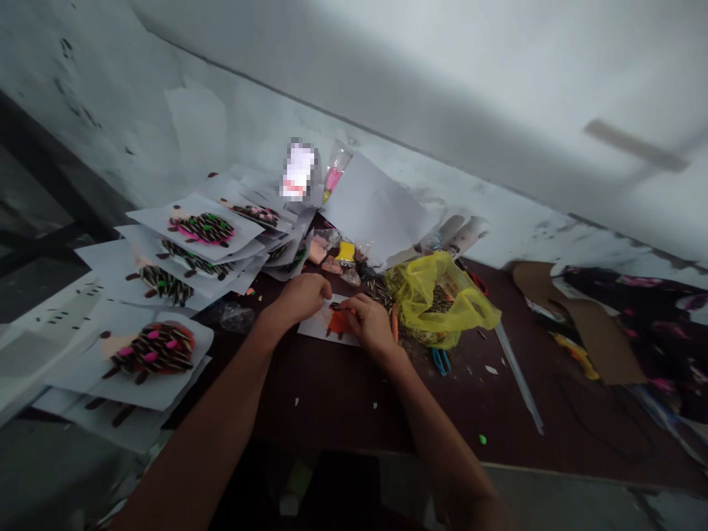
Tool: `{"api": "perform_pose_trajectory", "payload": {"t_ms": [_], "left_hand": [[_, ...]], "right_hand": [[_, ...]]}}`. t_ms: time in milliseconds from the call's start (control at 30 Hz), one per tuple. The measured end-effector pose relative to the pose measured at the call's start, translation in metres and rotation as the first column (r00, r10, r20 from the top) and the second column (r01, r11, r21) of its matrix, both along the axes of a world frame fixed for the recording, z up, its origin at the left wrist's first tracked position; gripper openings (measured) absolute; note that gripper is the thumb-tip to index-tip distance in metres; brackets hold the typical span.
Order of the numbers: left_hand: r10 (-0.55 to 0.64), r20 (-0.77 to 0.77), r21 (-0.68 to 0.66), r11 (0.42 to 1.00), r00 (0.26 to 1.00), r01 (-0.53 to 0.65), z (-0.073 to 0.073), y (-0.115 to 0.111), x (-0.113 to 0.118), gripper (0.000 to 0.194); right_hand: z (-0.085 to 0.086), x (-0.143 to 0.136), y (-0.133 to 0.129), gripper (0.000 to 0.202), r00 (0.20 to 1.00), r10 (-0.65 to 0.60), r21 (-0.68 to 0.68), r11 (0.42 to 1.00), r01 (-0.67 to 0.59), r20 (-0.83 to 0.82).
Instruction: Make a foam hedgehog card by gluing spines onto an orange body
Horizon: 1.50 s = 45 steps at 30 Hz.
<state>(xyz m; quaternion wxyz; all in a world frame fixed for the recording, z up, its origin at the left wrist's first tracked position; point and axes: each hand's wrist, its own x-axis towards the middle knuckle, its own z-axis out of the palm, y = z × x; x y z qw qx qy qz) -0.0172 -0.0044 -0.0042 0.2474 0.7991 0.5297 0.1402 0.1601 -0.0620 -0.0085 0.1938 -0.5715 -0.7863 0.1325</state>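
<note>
A small white sheet of paper (pixel 310 329) lies on the dark table, with an orange clay shape (pixel 337 322) on it. My left hand (pixel 302 299) is curled at the sheet's upper left edge, its fingertips drawn together; what they hold, if anything, is hidden. Over the right part of the orange shape is my right hand (pixel 370 324), thumb and fingers pinched at a dark striped sunflower seed (pixel 335 306) by the shape's top edge. Loose sunflower seeds (pixel 379 292) are heaped just beyond my right hand, beside a yellow plastic bag (pixel 442 324) holding more.
Sheets bearing seed-covered hedgehogs (pixel 202 228) are stacked at left, with another hedgehog sheet (pixel 152 352) nearer. Behind my hands lie a yellow clay packet (pixel 346 252) and a lit phone (pixel 299 171). Blue-handled scissors (pixel 441 361), a clear strip (pixel 518 376) and a yellow tool (pixel 576 355) lie rightward.
</note>
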Motion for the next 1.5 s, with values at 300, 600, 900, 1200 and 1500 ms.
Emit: {"api": "perform_pose_trajectory", "payload": {"t_ms": [300, 600, 900, 1200, 1500], "left_hand": [[-0.022, -0.017, -0.006, 1.0, 1.0, 0.021, 0.005, 0.0, -0.003, 0.032], [-0.059, -0.003, -0.047, 0.997, 0.998, 0.058, 0.002, 0.003, -0.004, 0.039], [-0.067, 0.0, -0.053, 0.996, 0.998, 0.067, 0.003, 0.003, -0.005, 0.038], [-0.086, -0.007, 0.009, 0.996, 0.996, 0.086, -0.005, 0.003, -0.005, 0.045], [-0.16, -0.078, 0.023, 0.986, 0.984, 0.162, -0.004, 0.003, -0.006, 0.049]], "right_hand": [[0.0, -0.001, -0.001, 0.022, 0.996, -0.005, -0.011, 1.0, 0.007, 0.086], [0.001, -0.003, -0.002, 0.025, 0.989, -0.01, -0.021, 1.0, 0.013, 0.149], [0.002, -0.003, -0.002, 0.027, 0.979, -0.017, -0.03, 0.999, 0.024, 0.202], [-0.001, -0.004, -0.001, 0.026, 0.965, 0.001, -0.003, 1.0, 0.0, 0.261], [-0.002, -0.007, 0.0, 0.025, 0.954, -0.009, -0.001, 1.0, 0.01, 0.301]]}}
